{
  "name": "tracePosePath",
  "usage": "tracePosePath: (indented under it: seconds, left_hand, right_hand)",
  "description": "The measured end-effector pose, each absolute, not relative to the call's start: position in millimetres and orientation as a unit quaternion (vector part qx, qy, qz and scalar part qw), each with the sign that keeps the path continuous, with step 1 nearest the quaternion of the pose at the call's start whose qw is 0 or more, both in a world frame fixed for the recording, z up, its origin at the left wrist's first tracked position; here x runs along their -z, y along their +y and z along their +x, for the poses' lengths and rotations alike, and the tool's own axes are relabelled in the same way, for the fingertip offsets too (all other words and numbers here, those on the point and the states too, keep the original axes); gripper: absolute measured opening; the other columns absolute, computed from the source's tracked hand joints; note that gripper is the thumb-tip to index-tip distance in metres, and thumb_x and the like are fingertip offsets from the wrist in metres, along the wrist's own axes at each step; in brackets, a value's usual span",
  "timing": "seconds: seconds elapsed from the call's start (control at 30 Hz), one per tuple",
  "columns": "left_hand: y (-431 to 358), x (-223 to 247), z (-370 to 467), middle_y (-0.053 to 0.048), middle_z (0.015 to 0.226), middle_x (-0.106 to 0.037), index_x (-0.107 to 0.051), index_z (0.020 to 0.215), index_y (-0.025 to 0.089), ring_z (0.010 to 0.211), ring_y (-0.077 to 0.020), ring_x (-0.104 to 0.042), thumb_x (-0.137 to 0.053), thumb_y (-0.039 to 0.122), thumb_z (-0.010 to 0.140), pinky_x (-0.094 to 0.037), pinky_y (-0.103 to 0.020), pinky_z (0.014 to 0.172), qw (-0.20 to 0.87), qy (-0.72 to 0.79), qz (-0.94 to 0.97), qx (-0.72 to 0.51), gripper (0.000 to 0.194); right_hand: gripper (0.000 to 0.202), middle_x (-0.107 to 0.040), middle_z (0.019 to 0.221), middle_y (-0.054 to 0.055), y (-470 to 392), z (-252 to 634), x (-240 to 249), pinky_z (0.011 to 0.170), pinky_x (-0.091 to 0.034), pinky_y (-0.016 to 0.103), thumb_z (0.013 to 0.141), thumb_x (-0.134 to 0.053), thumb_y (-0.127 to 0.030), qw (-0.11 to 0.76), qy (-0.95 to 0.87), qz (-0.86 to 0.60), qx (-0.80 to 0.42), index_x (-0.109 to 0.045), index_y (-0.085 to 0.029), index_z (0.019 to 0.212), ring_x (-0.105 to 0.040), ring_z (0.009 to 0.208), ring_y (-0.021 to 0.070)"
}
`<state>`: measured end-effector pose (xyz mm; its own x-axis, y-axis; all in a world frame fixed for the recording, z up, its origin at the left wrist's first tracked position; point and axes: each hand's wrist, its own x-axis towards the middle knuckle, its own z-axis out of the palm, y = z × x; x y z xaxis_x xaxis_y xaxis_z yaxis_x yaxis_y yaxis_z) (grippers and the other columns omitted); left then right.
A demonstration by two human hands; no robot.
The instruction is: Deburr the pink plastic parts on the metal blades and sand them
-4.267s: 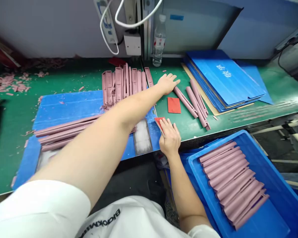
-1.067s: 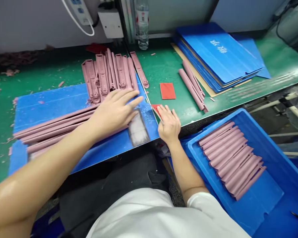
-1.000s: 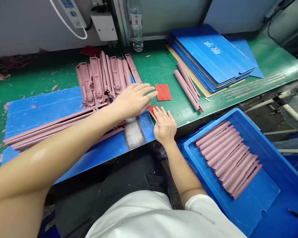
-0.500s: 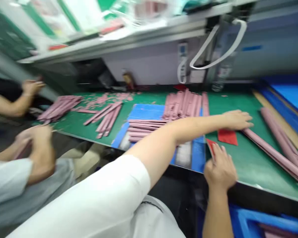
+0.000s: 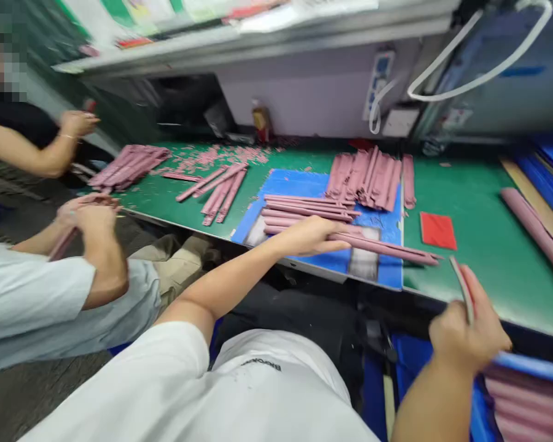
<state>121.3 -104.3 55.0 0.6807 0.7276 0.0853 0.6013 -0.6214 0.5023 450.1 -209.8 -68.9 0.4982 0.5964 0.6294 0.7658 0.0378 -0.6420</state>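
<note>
My left hand [image 5: 313,236] is closed round one end of a long pink strip [image 5: 389,247], slim and rod-like. The strip points right, over the front of a blue board [image 5: 295,182]. Beside that hand, several pink strips [image 5: 304,207] lie stacked crosswise on the board. My right hand [image 5: 470,334] is raised at the table's front edge, its fingers gripping a thin flat pad [image 5: 462,288] with a red face and a pale edge. A red square sheet [image 5: 437,231] lies on the green table between the board and the right-hand strips.
More pink strips [image 5: 366,178] are piled at the board's back. A long pink piece [image 5: 537,230] lies far right. Pink scraps [image 5: 221,156] litter the green table [image 5: 483,245]. Two co-workers sit left, one's hands [image 5: 92,212] nearby. A blue crate [image 5: 534,367] stands below right.
My left hand has come from the right side of the table to the blue board, bringing a pink strip. My right hand has lifted with the flat pad. The view has shifted.
</note>
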Motion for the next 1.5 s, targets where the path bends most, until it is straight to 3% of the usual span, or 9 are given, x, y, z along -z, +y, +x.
tracePosePath:
  seconds: [0.17, 0.33, 0.6, 0.8, 1.0, 1.1, 1.27, 1.4, 1.5]
  left_hand:
    - [-146, 3, 103, -0.010, 0.118, -0.087, -0.078, 0.147, 0.015, 0.091, -0.0208, -0.079, -0.072, 0.036, 0.112, -0.063, -0.030, 0.088, 0.293, 0.388, 0.823, -0.293, 0.041]
    - [-168, 21, 111, -0.010, 0.109, -0.086, -0.083, 0.138, 0.017, 0.092, -0.0222, -0.079, -0.071, 0.040, 0.114, -0.064, -0.031, 0.088, 0.266, 0.371, 0.811, -0.366, 0.035]
    - [-177, 19, 113, -0.010, 0.108, -0.088, -0.086, 0.131, 0.017, 0.085, -0.0207, -0.080, -0.072, 0.051, 0.115, -0.065, -0.029, 0.084, 0.226, 0.397, 0.800, -0.389, 0.040]
    - [-166, 12, 109, -0.010, 0.107, -0.085, -0.086, 0.134, 0.018, 0.081, -0.0200, -0.074, -0.071, 0.045, 0.111, -0.065, -0.032, 0.082, 0.196, 0.388, 0.805, -0.405, 0.039]
    - [-138, 10, 97, -0.007, 0.103, -0.085, -0.083, 0.142, 0.019, 0.077, -0.0201, -0.073, -0.065, 0.050, 0.116, -0.063, -0.032, 0.085, 0.253, 0.444, 0.789, -0.342, 0.045]
    - [-138, 14, 99, -0.007, 0.103, -0.085, -0.080, 0.149, 0.018, 0.079, -0.0196, -0.072, -0.075, 0.048, 0.109, -0.061, -0.029, 0.081, 0.271, 0.441, 0.795, -0.317, 0.050]
    - [-149, 21, 102, -0.002, 0.077, -0.076, -0.087, 0.120, 0.015, 0.062, -0.0151, -0.061, -0.070, 0.049, 0.113, -0.056, -0.025, 0.069, 0.278, 0.427, 0.787, -0.348, 0.039]
    - [-153, 22, 96, -0.001, 0.081, -0.080, -0.086, 0.137, 0.016, 0.063, -0.0142, -0.065, -0.070, 0.057, 0.114, -0.057, -0.024, 0.071, 0.248, 0.427, 0.792, -0.359, 0.050]
    - [-151, 26, 95, -0.005, 0.089, -0.085, -0.087, 0.139, 0.019, 0.069, -0.0170, -0.074, -0.066, 0.064, 0.117, -0.060, -0.025, 0.074, 0.223, 0.412, 0.809, -0.355, 0.055]
  right_hand:
    - [0.070, -0.071, 0.163, 0.030, -191, 418, 63, 0.137, -0.049, 0.075, 0.095, -0.047, -0.014, 0.349, -0.621, -0.701, 0.031, -0.076, -0.004, 0.159, -0.064, 0.163, 0.0474]
    - [0.070, -0.066, 0.176, 0.008, -203, 355, 43, 0.149, -0.038, 0.060, 0.106, -0.042, -0.009, 0.336, -0.781, -0.526, 0.036, -0.069, -0.027, 0.169, -0.057, 0.171, 0.0267]
    - [0.073, -0.061, 0.181, 0.012, -200, 384, 50, 0.150, -0.037, 0.056, 0.103, -0.043, -0.011, 0.255, -0.738, -0.624, 0.017, -0.067, -0.020, 0.171, -0.053, 0.174, 0.0274]
    - [0.075, -0.065, 0.173, 0.025, -166, 431, 64, 0.145, -0.040, 0.068, 0.098, -0.041, -0.008, 0.219, -0.577, -0.787, -0.009, -0.065, -0.005, 0.170, -0.060, 0.168, 0.0359]
    - [0.085, -0.054, 0.186, 0.013, -155, 429, 71, 0.147, -0.037, 0.064, 0.098, -0.044, -0.008, 0.257, -0.646, -0.719, -0.001, -0.056, -0.023, 0.180, -0.046, 0.178, 0.0285]
    - [0.081, -0.056, 0.183, 0.016, -160, 389, 57, 0.147, -0.037, 0.065, 0.098, -0.042, -0.006, 0.262, -0.667, -0.697, -0.003, -0.061, -0.018, 0.176, -0.048, 0.177, 0.0304]
    - [0.069, -0.060, 0.181, 0.008, -171, 343, 32, 0.153, -0.028, 0.056, 0.109, -0.042, -0.009, 0.288, -0.828, -0.481, 0.009, -0.068, -0.027, 0.170, -0.047, 0.177, 0.0219]
    - [0.072, -0.069, 0.171, 0.020, -159, 364, 35, 0.149, -0.032, 0.064, 0.101, -0.038, -0.005, 0.301, -0.738, -0.604, 0.015, -0.071, -0.011, 0.164, -0.059, 0.169, 0.0271]
    - [0.072, -0.063, 0.178, 0.013, -158, 374, 39, 0.152, -0.028, 0.061, 0.104, -0.040, -0.007, 0.270, -0.793, -0.546, -0.012, -0.069, -0.018, 0.169, -0.050, 0.176, 0.0258]
